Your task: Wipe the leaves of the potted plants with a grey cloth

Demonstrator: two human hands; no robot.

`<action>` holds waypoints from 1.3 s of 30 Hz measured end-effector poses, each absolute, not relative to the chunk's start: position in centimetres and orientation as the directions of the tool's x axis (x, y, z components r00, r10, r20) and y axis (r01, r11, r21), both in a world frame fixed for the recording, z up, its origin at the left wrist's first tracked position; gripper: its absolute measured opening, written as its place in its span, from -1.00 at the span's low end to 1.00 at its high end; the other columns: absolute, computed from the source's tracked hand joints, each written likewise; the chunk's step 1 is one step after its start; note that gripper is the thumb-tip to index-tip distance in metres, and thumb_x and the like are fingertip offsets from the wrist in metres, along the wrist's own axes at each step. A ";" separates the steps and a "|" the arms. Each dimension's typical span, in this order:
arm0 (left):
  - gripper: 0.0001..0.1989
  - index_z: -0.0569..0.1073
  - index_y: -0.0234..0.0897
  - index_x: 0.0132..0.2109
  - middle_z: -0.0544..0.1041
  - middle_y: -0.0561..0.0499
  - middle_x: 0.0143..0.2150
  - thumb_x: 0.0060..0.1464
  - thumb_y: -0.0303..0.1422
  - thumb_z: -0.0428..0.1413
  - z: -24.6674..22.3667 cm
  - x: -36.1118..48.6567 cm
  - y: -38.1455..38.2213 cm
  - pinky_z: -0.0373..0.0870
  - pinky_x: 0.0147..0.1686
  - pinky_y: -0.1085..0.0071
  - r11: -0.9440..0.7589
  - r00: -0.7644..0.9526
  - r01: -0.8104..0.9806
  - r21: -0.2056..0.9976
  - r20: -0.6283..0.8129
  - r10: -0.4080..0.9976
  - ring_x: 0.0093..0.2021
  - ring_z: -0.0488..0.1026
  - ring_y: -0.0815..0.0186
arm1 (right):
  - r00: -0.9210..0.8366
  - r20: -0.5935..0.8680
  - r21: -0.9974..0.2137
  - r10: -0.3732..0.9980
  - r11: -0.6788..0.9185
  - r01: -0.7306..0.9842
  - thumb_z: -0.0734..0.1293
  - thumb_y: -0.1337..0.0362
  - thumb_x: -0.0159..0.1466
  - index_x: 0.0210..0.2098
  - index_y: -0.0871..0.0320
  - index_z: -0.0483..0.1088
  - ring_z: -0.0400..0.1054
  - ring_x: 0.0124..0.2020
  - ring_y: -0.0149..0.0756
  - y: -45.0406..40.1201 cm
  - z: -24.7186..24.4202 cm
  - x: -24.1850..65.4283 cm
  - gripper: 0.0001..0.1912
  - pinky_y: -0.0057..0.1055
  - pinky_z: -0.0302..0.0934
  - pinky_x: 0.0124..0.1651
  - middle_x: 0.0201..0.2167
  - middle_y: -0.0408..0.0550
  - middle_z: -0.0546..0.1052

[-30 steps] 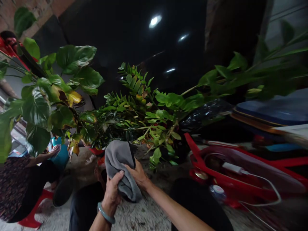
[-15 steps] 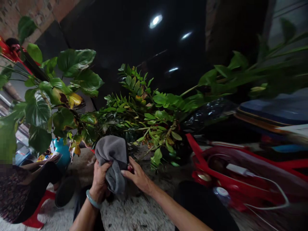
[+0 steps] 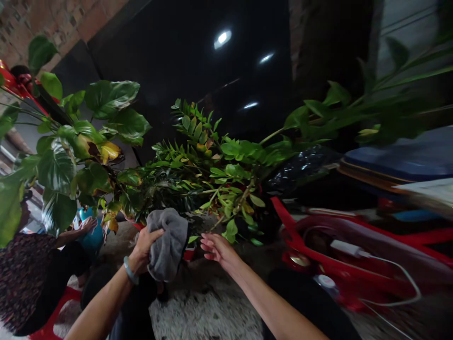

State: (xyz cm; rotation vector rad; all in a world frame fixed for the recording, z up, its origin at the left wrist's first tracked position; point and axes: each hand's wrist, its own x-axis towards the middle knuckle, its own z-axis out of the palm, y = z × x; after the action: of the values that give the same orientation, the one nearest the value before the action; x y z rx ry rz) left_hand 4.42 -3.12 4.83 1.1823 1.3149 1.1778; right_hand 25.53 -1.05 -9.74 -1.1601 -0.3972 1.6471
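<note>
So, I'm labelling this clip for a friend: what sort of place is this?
Probably a covered yard or parking spot at a home: a red scooter stands near a leafy ZZ plant, with a bare brick wall behind and a rough concrete floor underfoot.

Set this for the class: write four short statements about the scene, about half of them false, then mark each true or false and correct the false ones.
The left hand holds a grey cloth. True.
The right hand grips the same cloth. False: it is open and apart from the cloth, near a ZZ plant.
A pale green bangle circles the left wrist. True.
The seated person at the left wears a plain white top. False: the top is dark and patterned.
</note>
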 end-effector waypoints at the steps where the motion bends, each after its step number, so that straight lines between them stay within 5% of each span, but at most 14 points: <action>1: -0.58 0.63 -0.29 -0.25 0.67 -0.13 -0.31 -0.32 -0.20 0.44 5.7 4.1 -3.3 0.51 -0.18 0.11 0.036 -0.033 0.051 0.998 -0.034 0.999 -0.24 0.57 -0.02 | -0.004 -0.485 -0.712 0.875 -0.397 -0.579 0.48 0.16 0.01 -0.30 0.08 0.40 0.50 -0.40 -0.22 -1.0 -9.6 25.4 -0.70 -0.38 0.30 -0.45 -0.31 0.01 0.58; 6: -0.55 0.60 -0.29 -0.18 0.67 -0.05 -0.19 -0.29 -0.22 0.42 11.9 4.3 0.5 0.48 -0.06 0.26 -0.285 -0.157 -0.005 0.958 0.281 0.947 -0.15 0.57 0.13 | -0.043 -0.495 -0.611 0.868 -0.383 -0.693 0.42 0.21 0.13 -0.34 0.12 0.42 0.50 -0.43 -0.27 -0.5 -8.0 25.0 -0.85 -0.36 0.35 -0.41 -0.33 -0.01 0.58; 9: -0.60 0.58 -0.30 -0.29 0.64 -0.01 -0.34 -0.36 -0.24 0.41 10.1 5.5 1.9 0.48 -0.16 0.26 -0.122 -0.170 0.028 0.992 0.125 0.978 -0.28 0.54 0.18 | -0.078 -0.492 -0.537 0.867 -0.373 -0.756 0.36 0.25 0.20 -0.31 0.11 0.41 0.51 -0.45 -0.27 -0.4 -7.3 24.8 -0.92 -0.34 0.38 -0.39 -0.36 -0.02 0.59; 13: -0.62 0.61 -0.36 -0.33 0.65 -0.07 -0.38 -0.41 -0.31 0.44 6.0 5.8 -0.6 0.47 -0.21 0.20 0.102 0.036 0.177 0.979 -0.110 0.993 -0.35 0.52 0.14 | -0.100 -0.458 -0.518 0.883 -0.357 -0.777 0.36 0.26 0.22 -0.32 0.10 0.40 0.51 -0.51 -0.26 -0.6 -7.8 25.1 -0.94 -0.35 0.39 -0.40 -0.49 -0.09 0.56; 17: -0.58 0.63 -0.32 -0.24 0.68 -0.06 -0.27 -0.34 -0.26 0.44 9.8 5.2 -1.2 0.47 -0.11 0.22 -0.067 0.145 0.185 0.980 0.041 0.989 -0.26 0.56 0.12 | -0.118 -0.448 -0.542 0.886 -0.374 -0.752 0.40 0.27 0.19 -0.38 0.11 0.39 0.51 -0.52 -0.28 -0.6 -8.6 25.6 -0.90 -0.37 0.40 -0.40 -0.56 -0.12 0.55; 20: -0.58 0.62 -0.29 -0.24 0.68 -0.06 -0.23 -0.34 -0.26 0.43 13.0 5.8 1.4 0.46 -0.01 0.24 -0.241 0.031 0.083 0.967 0.240 0.970 -0.18 0.57 0.13 | -0.122 -0.448 -0.540 0.886 -0.377 -0.752 0.38 0.28 0.19 -0.36 0.11 0.39 0.51 -0.53 -0.29 -0.5 -8.4 25.6 -0.93 -0.36 0.41 -0.41 -0.46 -0.06 0.63; 24: -0.60 0.59 -0.28 -0.32 0.67 -0.02 -0.35 -0.46 -0.34 0.42 9.6 7.2 2.8 0.48 -0.09 0.18 -0.059 -0.084 0.047 0.997 0.063 0.994 -0.31 0.56 0.14 | -0.109 -0.462 -0.525 0.880 -0.371 -0.766 0.36 0.30 0.22 -0.34 0.11 0.40 0.50 -0.56 -0.31 -0.5 -7.4 25.2 -0.96 -0.38 0.39 -0.45 -0.47 -0.07 0.64; 27: -0.66 0.61 -0.26 -0.33 0.66 -0.02 -0.38 -0.40 -0.35 0.41 6.1 6.9 0.7 0.49 -0.15 0.16 0.103 -0.002 0.155 0.983 -0.104 0.995 -0.34 0.55 0.13 | -0.095 -0.474 -0.515 0.876 -0.363 -0.777 0.33 0.33 0.24 -0.33 0.12 0.42 0.49 -0.60 -0.31 -0.8 -7.0 25.2 -0.99 -0.40 0.38 -0.51 -0.50 -0.09 0.63; 31: -0.59 0.64 -0.30 -0.21 0.70 -0.09 -0.22 -0.31 -0.28 0.43 8.8 5.4 -0.8 0.49 -0.10 0.22 -0.048 0.071 0.148 0.988 0.038 0.997 -0.24 0.58 0.12 | -0.115 -0.431 -0.527 0.895 -0.353 -0.773 0.35 0.34 0.24 -0.34 0.14 0.43 0.50 -0.57 -0.32 -1.1 -7.3 25.7 -0.97 -0.39 0.42 -0.49 -0.45 -0.07 0.65; 35: -0.51 0.63 -0.31 -0.14 0.70 -0.09 -0.18 -0.30 -0.25 0.43 12.9 5.3 1.3 0.48 -0.04 0.26 -0.244 -0.072 -0.004 0.970 0.243 0.967 -0.18 0.60 0.14 | -0.097 -0.444 -0.548 0.891 -0.356 -0.757 0.36 0.33 0.23 -0.35 0.14 0.43 0.51 -0.57 -0.33 -1.0 -7.4 25.9 -0.98 -0.39 0.42 -0.49 -0.43 -0.06 0.66; 39: -0.51 0.62 -0.31 -0.20 0.69 -0.09 -0.23 -0.41 -0.29 0.44 9.3 5.7 1.3 0.49 -0.04 0.17 -0.110 -0.108 -0.001 0.994 0.109 0.988 -0.21 0.59 0.10 | -0.089 -0.434 -0.557 0.897 -0.344 -0.756 0.34 0.33 0.23 -0.33 0.12 0.42 0.51 -0.56 -0.33 -0.6 -7.4 25.3 -0.99 -0.40 0.42 -0.48 -0.43 -0.07 0.66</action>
State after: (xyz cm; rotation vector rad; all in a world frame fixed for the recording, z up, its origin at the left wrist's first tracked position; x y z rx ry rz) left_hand 5.67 1.35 9.26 1.2316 1.2299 1.3741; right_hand 25.34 -0.61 -7.45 -0.8704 -0.2240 1.7212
